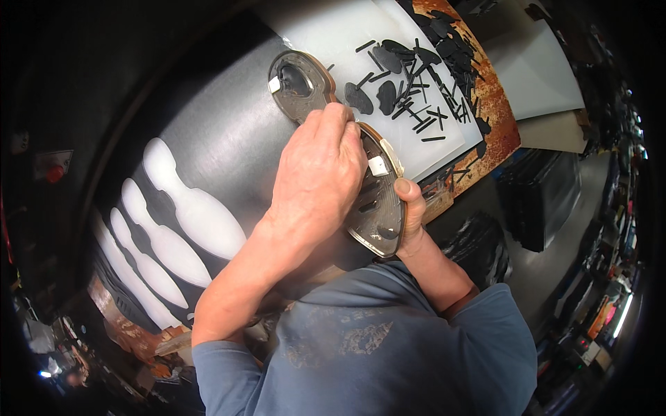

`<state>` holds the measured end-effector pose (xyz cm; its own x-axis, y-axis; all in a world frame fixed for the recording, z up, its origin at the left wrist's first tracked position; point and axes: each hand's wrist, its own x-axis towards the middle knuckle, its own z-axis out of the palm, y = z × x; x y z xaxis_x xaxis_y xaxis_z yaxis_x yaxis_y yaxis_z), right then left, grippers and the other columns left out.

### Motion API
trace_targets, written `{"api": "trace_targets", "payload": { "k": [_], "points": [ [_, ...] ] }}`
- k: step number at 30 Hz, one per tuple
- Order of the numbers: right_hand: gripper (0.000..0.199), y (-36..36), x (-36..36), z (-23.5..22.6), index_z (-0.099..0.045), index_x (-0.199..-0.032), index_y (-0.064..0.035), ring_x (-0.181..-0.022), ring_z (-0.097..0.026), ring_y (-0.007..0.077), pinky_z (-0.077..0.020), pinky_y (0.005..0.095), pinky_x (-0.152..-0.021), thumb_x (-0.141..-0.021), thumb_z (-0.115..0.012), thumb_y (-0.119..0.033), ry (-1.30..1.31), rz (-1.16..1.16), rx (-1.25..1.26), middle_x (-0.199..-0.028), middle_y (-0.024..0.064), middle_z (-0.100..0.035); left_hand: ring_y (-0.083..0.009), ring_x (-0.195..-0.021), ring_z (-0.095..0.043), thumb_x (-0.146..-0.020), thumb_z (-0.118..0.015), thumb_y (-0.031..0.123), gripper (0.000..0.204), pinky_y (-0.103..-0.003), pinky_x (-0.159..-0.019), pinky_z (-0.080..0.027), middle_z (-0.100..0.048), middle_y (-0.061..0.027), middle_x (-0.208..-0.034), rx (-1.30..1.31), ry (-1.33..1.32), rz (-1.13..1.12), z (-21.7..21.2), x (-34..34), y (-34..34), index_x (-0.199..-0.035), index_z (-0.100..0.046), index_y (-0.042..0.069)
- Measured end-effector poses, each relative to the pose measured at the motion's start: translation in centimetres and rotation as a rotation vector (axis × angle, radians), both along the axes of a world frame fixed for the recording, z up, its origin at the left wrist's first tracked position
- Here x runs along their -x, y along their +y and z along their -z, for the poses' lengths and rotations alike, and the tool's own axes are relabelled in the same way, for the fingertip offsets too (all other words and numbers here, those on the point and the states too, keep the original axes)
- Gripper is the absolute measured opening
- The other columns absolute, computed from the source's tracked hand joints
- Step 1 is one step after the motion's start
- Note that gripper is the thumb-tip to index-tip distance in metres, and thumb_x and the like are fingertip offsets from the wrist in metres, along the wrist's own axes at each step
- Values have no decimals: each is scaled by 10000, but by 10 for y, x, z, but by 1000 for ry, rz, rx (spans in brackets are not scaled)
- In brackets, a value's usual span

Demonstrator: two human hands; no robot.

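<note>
Sole-shaped die [383, 201] slants upper-left to lower-right; my left hand [320, 165] curls over its waist, fingertips hidden; right hand [413, 204] grasps the lower-right rim.

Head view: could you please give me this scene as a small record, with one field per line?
Held item: dark sole-shaped tool with a metal rim
Left hand: curled over the tool's narrow middle, fingertips hidden
Right hand: thumb at the tool's rim near its wider end, other fingers mostly hidden
Sheet: smooth black sheet with sole-shaped cut-outs showing white
Scraps: thin black strips and rounded black pieces, many on a flat white board
</note>
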<state>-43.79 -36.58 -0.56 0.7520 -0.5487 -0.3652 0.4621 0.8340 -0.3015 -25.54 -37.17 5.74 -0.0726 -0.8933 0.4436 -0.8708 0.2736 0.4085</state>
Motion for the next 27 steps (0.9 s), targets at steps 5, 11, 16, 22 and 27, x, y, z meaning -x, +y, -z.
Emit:
{"api": "trace_targets", "payload": {
  "k": [5, 11, 16, 22, 27],
  "points": [
    [889, 1, 0, 7, -431, -1548, 27, -1229, -666, 314, -569, 448, -1057, -878, -707, -487, -40, -35, 2, -1386, 203, -630, -357, -890, -676, -800, -737, -102, 256, -433, -750, -590, -606, -177, -1062, -148, 218, -50, 0, -4, 5, -1015, -608, -49],
    [877, 2, 0, -1, -438, -1537, 35, -1161, -691, 302, -595, 419, -1007, -875, -721, -466, -35, -22, 18, -1336, 195, -648, -348, -878, -666, -827, -732, -92, 241, -426, -748, -572, -617, -164, -1064, -46, 89, 36, -13, -14, 12, -1019, -600, -33],
    [913, -4, -9, -9, -408, -1558, 36, -1118, -726, 323, -623, 437, -988, -865, -743, -456, -134, 21, -71, -1314, 212, -657, -373, -891, -630, -864, -698, -46, 166, -474, -760, -554, -610, -183, -1044, -161, 274, 3, -25, -21, 22, -979, -580, -37],
    [948, -6, -10, -12, -369, -1598, 17, -1186, -706, 377, -606, 455, -1027, -875, -736, -473, -117, -4, 17, -1380, 242, -618, -339, -819, -660, -908, -682, -33, 99, -416, -733, -540, -634, -155, -949, -120, 508, -181, -38, -15, -16, -956, -599, -9],
    [915, -3, -12, -13, -379, -1596, 19, -1239, -681, 364, -567, 452, -1076, -895, -704, -471, -196, 19, -70, -1397, 234, -607, -205, -1006, -702, -1011, -717, 92, 271, -321, -860, -557, -737, -143, -1209, -36, 516, 102, -36, 4, -59, -1261, -712, -11]
  ]
}}
